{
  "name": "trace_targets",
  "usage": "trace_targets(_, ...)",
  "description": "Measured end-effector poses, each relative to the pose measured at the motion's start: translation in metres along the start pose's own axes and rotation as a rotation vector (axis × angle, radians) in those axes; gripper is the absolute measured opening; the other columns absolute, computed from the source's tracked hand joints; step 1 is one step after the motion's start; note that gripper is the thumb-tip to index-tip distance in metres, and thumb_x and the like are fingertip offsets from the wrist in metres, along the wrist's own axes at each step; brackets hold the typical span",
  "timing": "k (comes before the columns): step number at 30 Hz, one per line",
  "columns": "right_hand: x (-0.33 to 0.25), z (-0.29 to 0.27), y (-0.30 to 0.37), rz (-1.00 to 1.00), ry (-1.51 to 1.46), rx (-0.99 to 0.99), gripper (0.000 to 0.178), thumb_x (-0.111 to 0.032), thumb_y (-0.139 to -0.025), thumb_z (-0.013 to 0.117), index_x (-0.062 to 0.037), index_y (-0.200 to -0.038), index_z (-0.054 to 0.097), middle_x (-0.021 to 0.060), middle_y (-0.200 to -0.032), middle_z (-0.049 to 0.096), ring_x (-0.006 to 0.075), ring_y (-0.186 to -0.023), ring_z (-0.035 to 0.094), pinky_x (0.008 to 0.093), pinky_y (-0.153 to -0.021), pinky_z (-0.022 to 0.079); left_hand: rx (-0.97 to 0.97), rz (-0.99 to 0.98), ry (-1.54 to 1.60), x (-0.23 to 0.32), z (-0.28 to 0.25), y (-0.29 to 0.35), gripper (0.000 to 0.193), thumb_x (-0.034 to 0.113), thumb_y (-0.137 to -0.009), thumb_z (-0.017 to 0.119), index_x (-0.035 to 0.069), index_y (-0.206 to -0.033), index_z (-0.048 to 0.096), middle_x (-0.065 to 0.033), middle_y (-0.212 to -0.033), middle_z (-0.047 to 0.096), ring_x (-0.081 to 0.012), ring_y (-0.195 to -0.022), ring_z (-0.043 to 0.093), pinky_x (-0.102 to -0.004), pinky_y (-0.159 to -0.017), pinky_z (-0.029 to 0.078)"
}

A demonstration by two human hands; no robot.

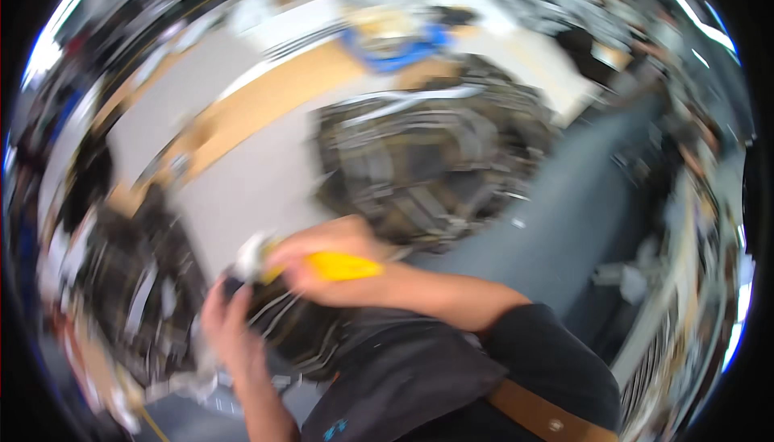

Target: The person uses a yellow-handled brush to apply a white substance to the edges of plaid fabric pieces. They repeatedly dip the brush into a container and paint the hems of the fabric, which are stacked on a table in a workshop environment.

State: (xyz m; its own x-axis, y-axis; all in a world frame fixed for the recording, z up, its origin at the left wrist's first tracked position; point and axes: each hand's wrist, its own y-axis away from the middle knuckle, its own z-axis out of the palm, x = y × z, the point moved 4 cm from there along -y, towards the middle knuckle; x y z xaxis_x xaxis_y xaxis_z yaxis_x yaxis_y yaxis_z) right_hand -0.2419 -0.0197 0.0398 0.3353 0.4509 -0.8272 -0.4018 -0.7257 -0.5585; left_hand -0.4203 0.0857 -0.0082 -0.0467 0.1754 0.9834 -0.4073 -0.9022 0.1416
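Motion smears the whole view. My right hand is closed round a yellow-handled tool, its handle showing along the palm; the blur hides its exact kind. A small white piece shows past the fingers, and I cannot make out what it is. My left hand is just below and left of it, fingers pinched at a dark edge that seems to belong to the dark plaid cloth in front of my body. The two hands are close together, over the near edge of the table.
A large heap of dark plaid fabric lies on the pale table. More plaid cloth hangs at the left. Farther back stands a blue tray with light things in it. A grey surface runs along the right.
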Motion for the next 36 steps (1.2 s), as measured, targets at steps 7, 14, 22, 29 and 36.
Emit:
trace_targets(7,0.004,-0.008,-0.003,0.009,0.026,0.098,0.012,-0.009,-0.081,0.057,-0.0056,-0.087,0.067,0.0090,-0.073,0.067,0.0177,-0.061,0.064,0.0280,-0.057,0.050,-0.039,0.032,0.075,-0.007,-0.004,-0.001,0.034,-0.005,-0.080,0.059,-0.005,-0.114,0.056,-0.0105,-0.105,0.063,-0.0157,-0.093,0.060,-0.0274,-0.087,0.045)
trace_targets(14,-0.004,-0.017,0.006,0.189,0.057,0.086,0.015,-0.012,-0.084,0.056,-0.0024,-0.086,0.068,0.0095,-0.074,0.067,0.0158,-0.062,0.065,0.0265,-0.057,0.050,-0.055,-0.028,0.161,0.005,0.015,0.002,0.036,-0.006,-0.079,0.063,-0.005,-0.115,0.056,-0.0085,-0.103,0.063,-0.0132,-0.093,0.059,-0.0268,-0.085,0.046)
trace_targets(22,-0.007,0.003,-0.007,0.090,0.173,0.011,0.015,-0.010,-0.082,0.054,-0.0026,-0.080,0.067,0.0107,-0.072,0.067,0.0214,-0.061,0.065,0.0291,-0.059,0.051,-0.047,-0.077,0.199,-0.005,0.003,0.005,0.033,-0.007,-0.081,0.060,-0.003,-0.115,0.058,-0.0066,-0.103,0.064,-0.0090,-0.091,0.060,-0.0226,-0.083,0.046)
trace_targets(29,-0.002,0.007,-0.009,-0.001,0.148,-0.078,0.010,-0.005,-0.078,0.055,-0.0021,-0.078,0.065,0.0106,-0.069,0.065,0.0229,-0.057,0.063,0.0290,-0.056,0.050,-0.024,-0.043,0.246,0.000,-0.002,0.001,0.032,-0.008,-0.082,0.059,-0.004,-0.114,0.058,-0.0081,-0.102,0.064,-0.0101,-0.089,0.060,-0.0234,-0.082,0.047)
trace_targets(36,0.004,0.012,-0.006,0.220,-0.087,-0.103,0.019,-0.013,-0.085,0.052,-0.0003,-0.083,0.066,0.0103,-0.073,0.067,0.0168,-0.060,0.064,0.0258,-0.057,0.049,0.007,0.006,0.216,0.000,-0.008,0.001,0.031,-0.006,-0.083,0.059,-0.004,-0.114,0.057,-0.0080,-0.101,0.064,-0.0096,-0.087,0.061,-0.0226,-0.080,0.048)
